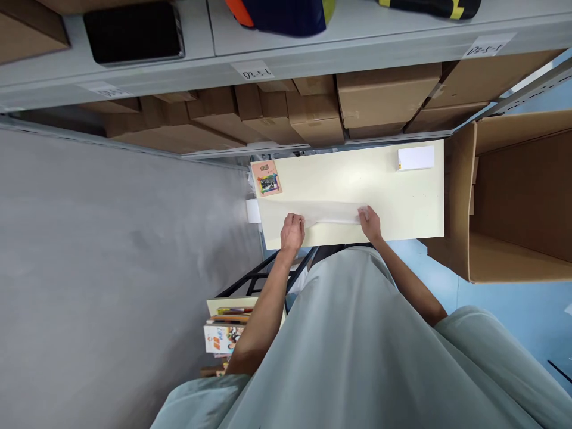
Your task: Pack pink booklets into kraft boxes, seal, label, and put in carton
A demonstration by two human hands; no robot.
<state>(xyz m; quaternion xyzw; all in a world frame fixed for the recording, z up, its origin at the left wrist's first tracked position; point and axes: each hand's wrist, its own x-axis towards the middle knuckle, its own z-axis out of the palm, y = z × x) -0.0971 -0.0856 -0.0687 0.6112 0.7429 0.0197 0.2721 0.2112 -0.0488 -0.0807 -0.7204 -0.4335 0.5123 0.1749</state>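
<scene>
A translucent whitish sheet of thin plastic film (333, 213) lies stretched sideways over the cream tabletop (357, 179). My left hand (293, 231) is closed, its fingers pinching the film's left part close to the table's front edge. At the film's right end, my right hand (370, 223) is closed too, with some film bunched between thumb and fingers. A small pink booklet (267, 177) with a picture on its cover rests at the tabletop's far left corner. Toward the far right corner sits a small white box (415, 158).
Behind the table, a grey shelf (290, 65) bears brown cardboard boxes (313, 116) below and a black phone (134, 33) above. A large open carton (518, 196) stands at the right. Books (227, 333) are stacked at lower left, beside a grey wall or floor surface.
</scene>
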